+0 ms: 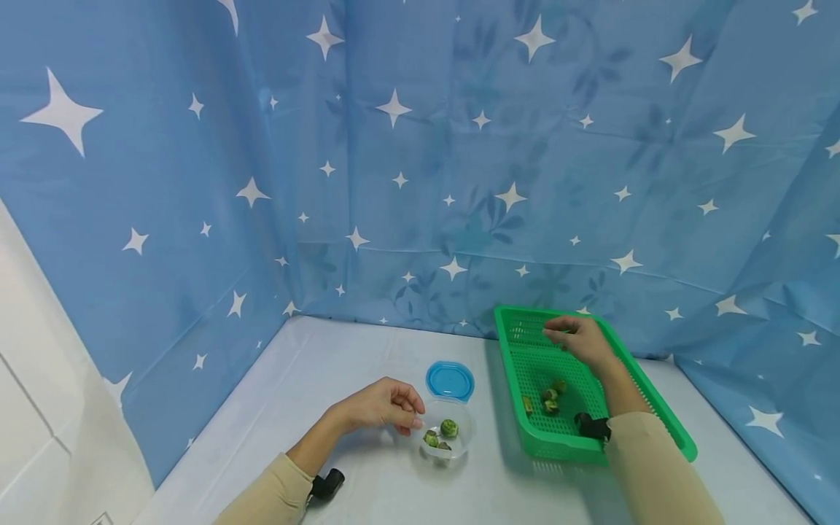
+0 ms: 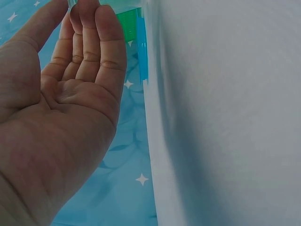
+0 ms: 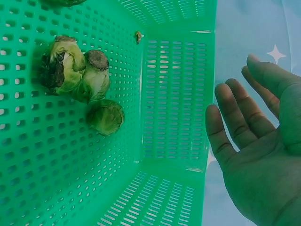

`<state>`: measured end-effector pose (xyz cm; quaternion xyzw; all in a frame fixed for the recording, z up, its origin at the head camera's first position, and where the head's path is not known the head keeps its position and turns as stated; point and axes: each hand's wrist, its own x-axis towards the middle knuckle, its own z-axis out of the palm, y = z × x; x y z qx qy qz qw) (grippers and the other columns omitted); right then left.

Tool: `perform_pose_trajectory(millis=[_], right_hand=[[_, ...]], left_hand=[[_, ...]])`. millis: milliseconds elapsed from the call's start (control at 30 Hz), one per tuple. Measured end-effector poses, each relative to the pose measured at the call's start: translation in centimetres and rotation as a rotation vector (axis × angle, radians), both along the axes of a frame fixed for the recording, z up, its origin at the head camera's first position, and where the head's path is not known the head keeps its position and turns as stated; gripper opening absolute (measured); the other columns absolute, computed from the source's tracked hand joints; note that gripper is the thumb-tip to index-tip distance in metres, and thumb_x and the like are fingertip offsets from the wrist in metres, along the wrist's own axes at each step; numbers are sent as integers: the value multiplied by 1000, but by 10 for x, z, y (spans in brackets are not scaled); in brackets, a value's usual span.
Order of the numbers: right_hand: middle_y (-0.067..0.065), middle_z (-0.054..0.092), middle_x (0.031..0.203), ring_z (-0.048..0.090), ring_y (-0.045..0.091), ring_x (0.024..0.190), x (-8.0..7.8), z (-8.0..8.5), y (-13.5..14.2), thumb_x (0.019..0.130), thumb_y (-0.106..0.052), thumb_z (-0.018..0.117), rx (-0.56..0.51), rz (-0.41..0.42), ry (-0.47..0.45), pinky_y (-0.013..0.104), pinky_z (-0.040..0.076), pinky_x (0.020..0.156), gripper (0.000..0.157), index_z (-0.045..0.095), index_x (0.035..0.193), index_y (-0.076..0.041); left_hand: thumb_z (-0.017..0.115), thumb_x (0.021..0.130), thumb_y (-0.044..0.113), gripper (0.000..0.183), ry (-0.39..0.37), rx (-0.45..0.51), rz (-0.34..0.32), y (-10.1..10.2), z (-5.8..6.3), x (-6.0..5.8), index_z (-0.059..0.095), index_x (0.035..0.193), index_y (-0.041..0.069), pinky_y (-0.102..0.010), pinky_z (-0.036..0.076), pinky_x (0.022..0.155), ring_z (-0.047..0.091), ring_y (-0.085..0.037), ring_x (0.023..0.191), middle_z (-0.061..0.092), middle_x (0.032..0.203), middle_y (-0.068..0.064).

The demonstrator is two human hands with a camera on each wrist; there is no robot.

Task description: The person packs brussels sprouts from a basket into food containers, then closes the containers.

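Note:
My left hand is at the left side of a round clear plastic tub, its thumb and fingertips pinching the rim. Inside the tub lie a few Brussels sprouts. In the left wrist view, the palm of the left hand shows, and only a sliver of the tub appears at the top edge. Above the green basket hovers my right hand, holding nothing, its fingers loosely bent. Several Brussels sprouts sit on the basket floor, apart from the right hand.
A blue lid lies on the white table just behind the tub. The basket stands to the tub's right. A blue star-patterned curtain hangs along the back and sides. A small leaf scrap is in the basket.

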<state>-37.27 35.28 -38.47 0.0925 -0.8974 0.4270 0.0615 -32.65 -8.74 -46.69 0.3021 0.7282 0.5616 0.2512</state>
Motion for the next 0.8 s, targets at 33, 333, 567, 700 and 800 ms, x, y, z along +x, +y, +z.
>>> perform_pose_trajectory(millis=[33, 333, 567, 700, 800], right_hand=[[28, 60, 141, 65, 35, 113, 0, -1, 0, 106, -30, 63, 7, -1, 1, 36, 58, 84, 45, 62, 139, 2], [31, 60, 137, 61, 47, 119, 5, -4, 3, 107, -24, 62, 42, -2, -97, 56, 57, 95, 47, 58, 141, 7], [36, 53, 144, 59, 48, 124, 4, -7, 9, 105, -19, 63, 59, 18, -156, 61, 54, 99, 48, 55, 144, 8], [36, 53, 144, 58, 49, 124, 3, -10, 11, 104, -17, 64, 80, 17, -176, 59, 55, 98, 48, 54, 144, 8], [36, 53, 143, 57, 51, 126, 4, -11, 12, 104, -14, 63, 95, 18, -193, 59, 55, 97, 46, 54, 143, 9]], left_hand=[[80, 93, 15, 35, -1, 0, 1, 0, 0, 0, 69, 116, -9, -37, 64, 76, 73, -17, 76, 74, 86, -2], [81, 92, 14, 36, 3, -8, 5, 1, -1, 1, 68, 116, -10, -36, 64, 75, 73, -17, 75, 74, 85, -2], [80, 92, 15, 36, 1, -8, 12, 0, 0, 0, 69, 116, -9, -37, 64, 75, 73, -17, 74, 74, 85, -2], [81, 92, 16, 36, 3, -10, 14, 0, 0, 0, 69, 115, -9, -38, 64, 75, 73, -17, 74, 74, 85, -2], [81, 92, 16, 36, 2, -12, 13, 0, -1, 0, 69, 116, -9, -37, 64, 75, 73, -17, 74, 74, 85, -2]])
